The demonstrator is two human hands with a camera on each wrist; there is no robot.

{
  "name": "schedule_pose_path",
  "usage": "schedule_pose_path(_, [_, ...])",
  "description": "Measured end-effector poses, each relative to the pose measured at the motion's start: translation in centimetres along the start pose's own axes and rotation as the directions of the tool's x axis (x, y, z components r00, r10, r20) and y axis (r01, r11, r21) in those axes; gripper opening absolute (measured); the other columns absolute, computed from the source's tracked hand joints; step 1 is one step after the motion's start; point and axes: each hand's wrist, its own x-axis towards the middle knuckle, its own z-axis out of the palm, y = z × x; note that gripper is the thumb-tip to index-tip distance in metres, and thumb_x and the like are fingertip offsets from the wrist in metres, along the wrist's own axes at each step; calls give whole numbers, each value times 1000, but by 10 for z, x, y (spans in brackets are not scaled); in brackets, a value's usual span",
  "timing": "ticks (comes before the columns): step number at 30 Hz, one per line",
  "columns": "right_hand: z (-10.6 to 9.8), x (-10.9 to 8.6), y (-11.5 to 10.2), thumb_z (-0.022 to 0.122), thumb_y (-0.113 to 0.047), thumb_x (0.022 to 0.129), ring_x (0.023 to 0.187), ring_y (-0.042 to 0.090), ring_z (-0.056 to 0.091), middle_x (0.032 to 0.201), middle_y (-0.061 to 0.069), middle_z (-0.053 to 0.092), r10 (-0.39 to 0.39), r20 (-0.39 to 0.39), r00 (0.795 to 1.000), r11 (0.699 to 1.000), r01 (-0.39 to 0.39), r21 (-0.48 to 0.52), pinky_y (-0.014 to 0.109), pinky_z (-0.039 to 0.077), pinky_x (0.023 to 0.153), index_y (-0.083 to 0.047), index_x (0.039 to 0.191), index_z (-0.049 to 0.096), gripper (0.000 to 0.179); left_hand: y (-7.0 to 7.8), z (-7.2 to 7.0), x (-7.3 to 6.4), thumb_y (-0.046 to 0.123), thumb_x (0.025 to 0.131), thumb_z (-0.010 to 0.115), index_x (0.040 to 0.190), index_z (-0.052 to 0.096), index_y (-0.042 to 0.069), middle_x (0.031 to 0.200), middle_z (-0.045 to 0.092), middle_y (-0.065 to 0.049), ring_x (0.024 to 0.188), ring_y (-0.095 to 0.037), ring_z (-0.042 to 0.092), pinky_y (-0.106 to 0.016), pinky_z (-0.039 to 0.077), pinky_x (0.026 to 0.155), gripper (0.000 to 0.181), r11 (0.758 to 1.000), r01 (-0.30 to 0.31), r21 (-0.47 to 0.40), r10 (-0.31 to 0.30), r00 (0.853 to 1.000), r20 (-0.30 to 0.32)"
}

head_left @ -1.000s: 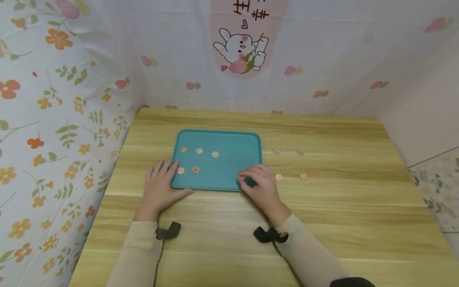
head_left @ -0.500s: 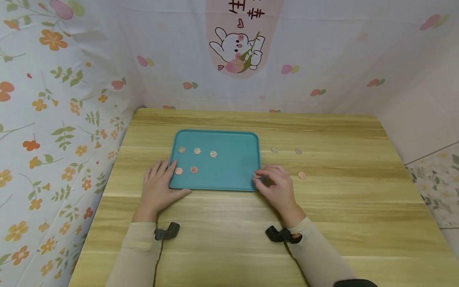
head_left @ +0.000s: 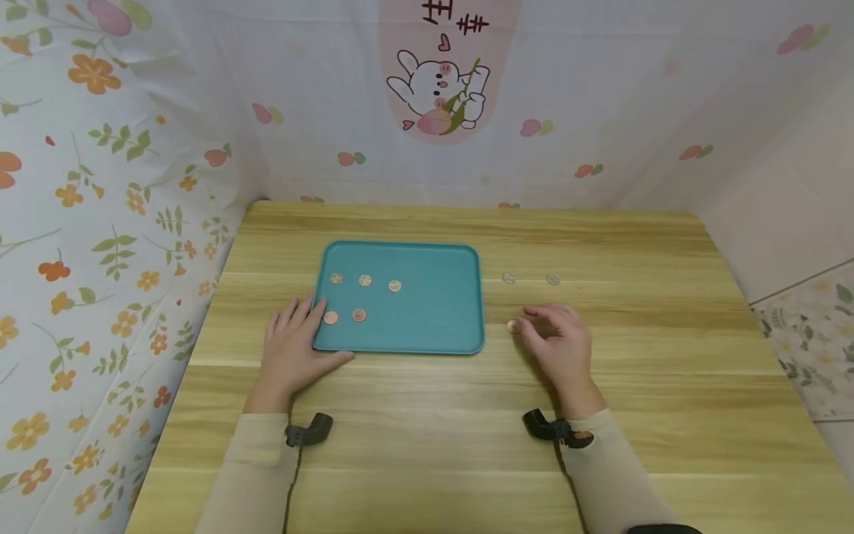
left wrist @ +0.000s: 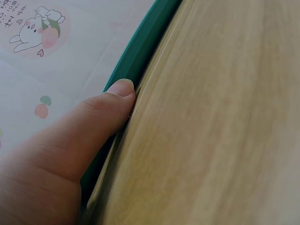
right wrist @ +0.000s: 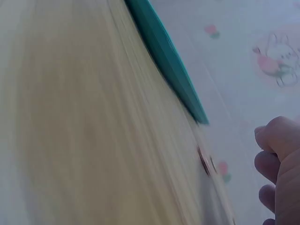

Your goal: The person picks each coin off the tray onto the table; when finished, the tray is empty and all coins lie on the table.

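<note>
My left hand (head_left: 291, 363) rests at the near left corner of the teal tray (head_left: 434, 319), its thumb lying along the tray's near wall in the left wrist view. Several small coins lie in the tray in two rows, among them a copper coin (head_left: 359, 315) and a paler coin (head_left: 395, 286). To the right of the tray, my right hand (head_left: 559, 348) is over the table and pinches a coin that its fingertips mostly hide. Just left of those fingertips a copper coin (head_left: 512, 326) lies on the table.
Two silvery coins, a nearer silver coin (head_left: 509, 278) and a farther silver coin (head_left: 553, 279), lie on the wooden table (head_left: 427, 430) right of the tray. A printed cloth (head_left: 320, 96) hangs behind the table's far edge and along its left side.
My right hand has moved right with the pinched coin, from over the tray to over the table, uncovering one copper coin and covering another. My left hand has stayed at the tray.
</note>
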Motion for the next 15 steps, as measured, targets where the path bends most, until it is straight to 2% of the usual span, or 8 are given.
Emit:
schedule_pose_path(3, [-12, 0, 8, 89, 4, 81, 95, 32, 67, 95, 13, 80, 44, -10, 999, 998, -44, -33, 17, 47, 89, -1, 98, 83, 19, -1, 0, -1, 62, 76, 88, 165, 40, 4, 173, 29, -20, 159, -48, 18, -69, 6, 125, 116, 1000, 4, -1, -4, 1000, 1])
schedule_pose_path(7, [-32, 2, 23, 87, 3, 83, 96, 17, 66, 96, 13, 80, 119, -76, 990, 990, -124, -70, 16, 47, 87, -1, 99, 84, 17, -2, 1, -2, 63, 77, 88, 165, 40, 4, 173, 28, -19, 159, -48, 18, -69, 7, 124, 117, 1000, 5, 0, -5, 1000, -2])
schedule_pose_path(12, [-60, -3, 41, 87, 2, 85, 98, -9, 60, 99, 17, 79, 275, -157, 948, 946, -296, -131, 13, 45, 89, 0, 102, 84, 17, -3, 3, 0, 65, 77, 87, 166, 39, 5, 173, 28, -19, 159, -47, 17, -69, 7, 125, 117, 1000, 0, 6, 0, 1000, 2])
schedule_pose_path(15, [-71, -4, 46, 87, -2, 86, 97, -16, 57, 100, 17, 80, 338, -162, 927, 914, -365, -179, 10, 44, 90, 0, 103, 84, 17, -3, 2, 1, 65, 77, 87, 165, 39, 5, 173, 28, -19, 159, -47, 17, -69, 6, 125, 117, 1000, -2, 2, 2, 1000, 3])
